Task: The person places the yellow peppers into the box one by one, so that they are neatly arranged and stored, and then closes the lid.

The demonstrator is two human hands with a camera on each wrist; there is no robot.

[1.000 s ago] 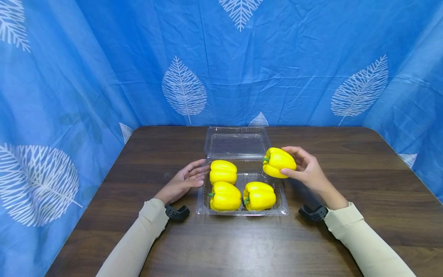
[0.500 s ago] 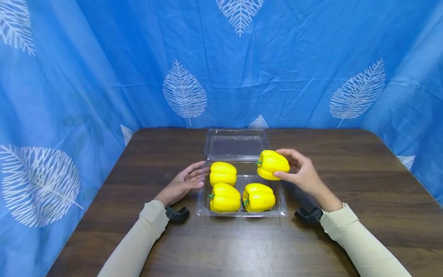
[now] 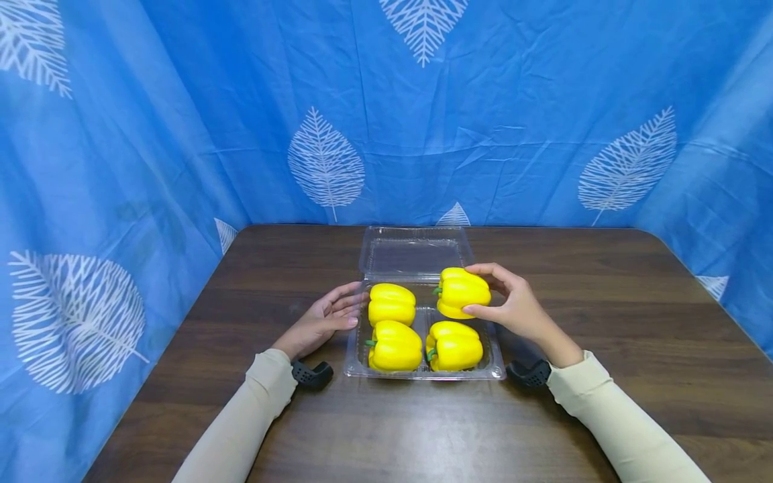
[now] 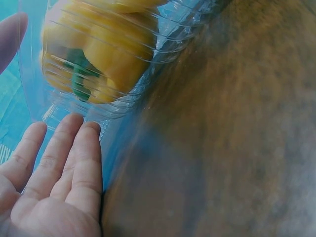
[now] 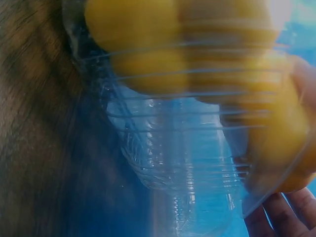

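Observation:
A yellow bell pepper [image 3: 461, 292] is gripped between the thumb and fingers of my right hand [image 3: 513, 305], over the back right part of a clear plastic container [image 3: 425, 374]. Three more yellow bell peppers lie inside: one at the back left [image 3: 391, 304], one at the front left [image 3: 395, 346] and one at the front right [image 3: 454, 346]. Beside the container's left wall, my left hand [image 3: 323, 320] has its fingers stretched out, the tips close to the plastic. In the left wrist view a green stem [image 4: 79, 74] shows through the ribbed wall.
The container's hinged lid [image 3: 417, 251] lies folded back toward the rear. Underneath is a dark wooden table [image 3: 604, 302]. A blue curtain with white leaf prints [image 3: 519, 121] hangs behind it and at the sides.
My right hand has carried its bell pepper leftward and slightly down, from the container's right edge to over its back right part. The left hand has stayed by the left wall.

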